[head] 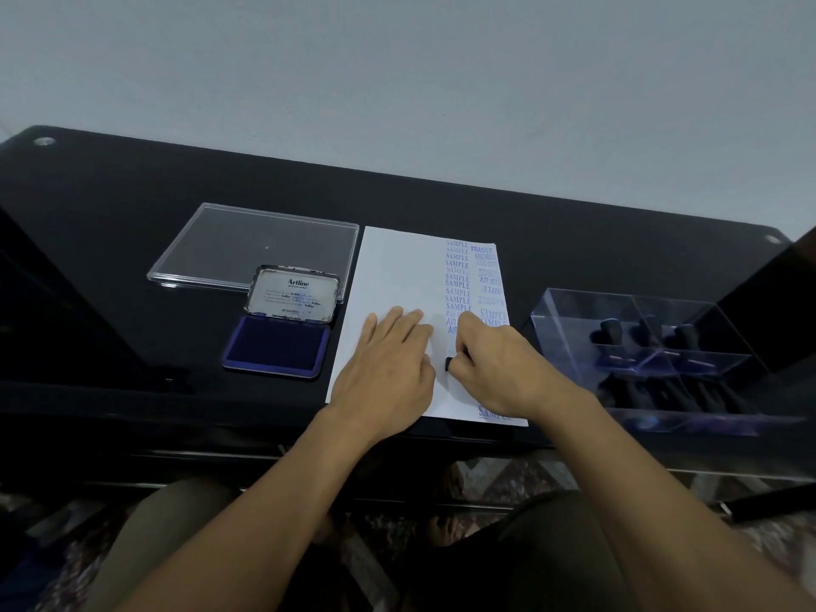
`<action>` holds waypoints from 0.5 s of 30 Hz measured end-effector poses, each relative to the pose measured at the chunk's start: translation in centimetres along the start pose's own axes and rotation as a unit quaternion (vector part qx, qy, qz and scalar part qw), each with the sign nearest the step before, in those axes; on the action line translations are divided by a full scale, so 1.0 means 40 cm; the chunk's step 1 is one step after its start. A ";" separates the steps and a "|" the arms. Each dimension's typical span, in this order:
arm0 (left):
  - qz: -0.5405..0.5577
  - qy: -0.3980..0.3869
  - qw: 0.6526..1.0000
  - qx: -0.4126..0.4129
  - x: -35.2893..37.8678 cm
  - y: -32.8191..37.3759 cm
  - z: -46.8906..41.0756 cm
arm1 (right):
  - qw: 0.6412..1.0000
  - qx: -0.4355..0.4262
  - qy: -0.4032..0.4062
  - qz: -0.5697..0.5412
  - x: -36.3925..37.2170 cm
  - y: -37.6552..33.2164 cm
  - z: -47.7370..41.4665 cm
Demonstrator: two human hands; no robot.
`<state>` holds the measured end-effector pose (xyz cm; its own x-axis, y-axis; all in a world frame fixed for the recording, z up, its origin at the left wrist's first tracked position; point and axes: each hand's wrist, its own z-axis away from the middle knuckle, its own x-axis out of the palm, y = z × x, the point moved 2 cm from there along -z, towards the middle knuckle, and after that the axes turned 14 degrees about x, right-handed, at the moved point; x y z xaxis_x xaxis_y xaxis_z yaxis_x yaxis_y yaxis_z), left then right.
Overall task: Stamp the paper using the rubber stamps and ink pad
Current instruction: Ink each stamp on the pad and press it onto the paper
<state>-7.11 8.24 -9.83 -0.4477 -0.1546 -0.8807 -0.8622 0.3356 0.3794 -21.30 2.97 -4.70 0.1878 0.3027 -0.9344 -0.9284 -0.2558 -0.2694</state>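
A white sheet of paper [397, 276] lies on the black table [132, 214], its right side covered with blue stamped words such as SAMPLE, FRAGILE and AIR MAIL. My left hand [388, 364] rests flat on the paper, fingers straight. Just to its right, my right hand [494, 364] grips a small black rubber stamp [448, 363] and holds it down against the sheet. Only a dark corner of the stamp shows past my fingers. An open ink pad [277, 346] with a blue cushion and raised lid sits left of the paper.
A clear plastic lid [256, 240] lies flat behind the ink pad. On the right stands a clear compartment box [653, 360] holding several dark-handled stamps. The table's front edge runs just below the paper. My knees show beneath it.
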 end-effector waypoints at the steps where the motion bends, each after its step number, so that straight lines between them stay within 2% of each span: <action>1: 0.001 0.000 1.000 -0.001 0.000 0.000 0.000 | 1.000 0.000 0.002 -0.001 0.001 0.000 0.001; 15: 0.007 -0.002 1.000 -0.007 0.001 0.001 -0.003 | 1.000 0.013 0.004 -0.014 0.008 0.001 -0.003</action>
<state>-7.18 8.16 -9.80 -0.4593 -0.1454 -0.8763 -0.8589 0.3244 0.3963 -21.24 2.93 -5.03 0.2164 0.3016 -0.9286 -0.9310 -0.2226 -0.2893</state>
